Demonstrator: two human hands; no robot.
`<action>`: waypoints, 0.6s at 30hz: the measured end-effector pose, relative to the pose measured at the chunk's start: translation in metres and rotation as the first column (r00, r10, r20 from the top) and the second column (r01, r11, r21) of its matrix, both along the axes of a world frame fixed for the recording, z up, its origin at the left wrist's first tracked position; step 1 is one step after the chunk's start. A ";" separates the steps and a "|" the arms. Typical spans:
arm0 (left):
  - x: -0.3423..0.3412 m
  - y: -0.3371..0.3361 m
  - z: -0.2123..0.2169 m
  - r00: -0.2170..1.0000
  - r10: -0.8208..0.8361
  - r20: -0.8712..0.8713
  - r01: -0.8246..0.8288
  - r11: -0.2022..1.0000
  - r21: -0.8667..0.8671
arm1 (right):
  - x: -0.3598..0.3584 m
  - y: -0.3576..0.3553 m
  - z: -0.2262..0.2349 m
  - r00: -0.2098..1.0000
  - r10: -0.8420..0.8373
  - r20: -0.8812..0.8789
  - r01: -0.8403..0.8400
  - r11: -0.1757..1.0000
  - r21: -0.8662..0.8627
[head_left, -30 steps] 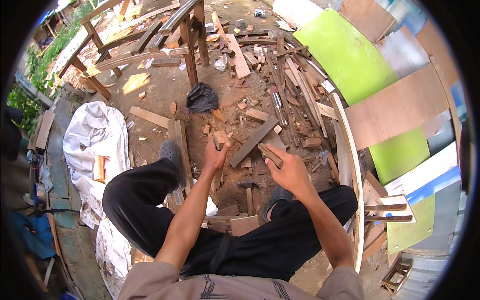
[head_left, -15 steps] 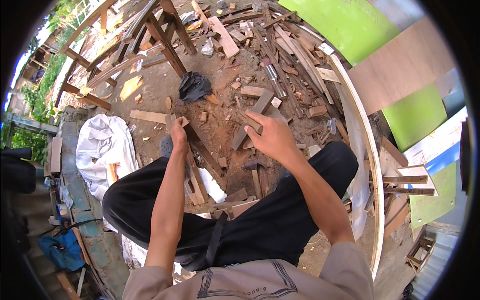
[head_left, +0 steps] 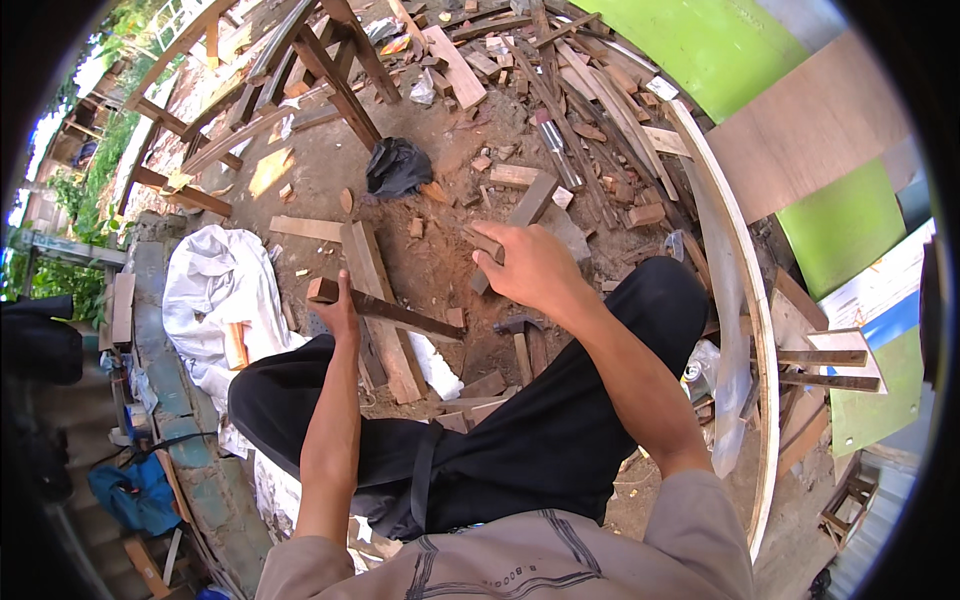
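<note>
Wooden bar swung flatter, in left hand, block in right hand

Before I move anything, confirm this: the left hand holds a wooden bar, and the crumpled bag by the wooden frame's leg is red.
The colour is wrong: the head view shows the crumpled bag by the wooden frame's leg is black, not red. The left hand does hold a wooden bar.

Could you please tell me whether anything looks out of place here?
Yes, mildly: a crumpled black plastic bag lies on the brown dirt ground ahead of the left hand, looking like litter. A dark-headed, wooden-handled hammer also lies loose among brown wooden scraps, rather untidily.
</note>
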State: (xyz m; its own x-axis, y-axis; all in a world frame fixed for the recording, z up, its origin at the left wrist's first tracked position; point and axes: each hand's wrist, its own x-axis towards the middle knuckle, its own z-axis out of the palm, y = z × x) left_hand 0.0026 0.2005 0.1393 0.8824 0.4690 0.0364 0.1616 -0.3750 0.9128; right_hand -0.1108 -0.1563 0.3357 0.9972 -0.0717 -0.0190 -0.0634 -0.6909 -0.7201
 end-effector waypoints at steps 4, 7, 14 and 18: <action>-0.013 0.021 -0.035 0.999 0.035 0.037 -0.040 0.991 0.128 | 0.000 0.001 -0.003 0.998 0.031 -0.056 -0.036 0.996 -0.084; -0.015 0.009 -0.038 0.967 0.237 -0.093 -0.220 0.961 0.166 | 0.001 0.000 -0.013 0.996 0.032 -0.079 -0.041 0.992 -0.117; -0.018 0.020 -0.054 0.921 0.390 0.021 -0.390 0.914 0.112 | 0.005 0.013 -0.017 0.989 0.075 -0.124 -0.091 0.987 -0.130; -0.004 0.039 -0.052 0.829 0.552 -0.087 -0.543 0.832 0.109 | 0.003 0.007 -0.043 0.993 0.119 -0.016 -0.119 0.993 0.013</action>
State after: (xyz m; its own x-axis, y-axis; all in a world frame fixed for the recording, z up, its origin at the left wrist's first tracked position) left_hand -0.0016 0.2394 0.0869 0.4816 0.8763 0.0104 0.4592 -0.2624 0.8487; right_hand -0.1077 -0.1494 0.2928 0.9982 0.0479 -0.0356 0.0070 -0.6855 -0.7280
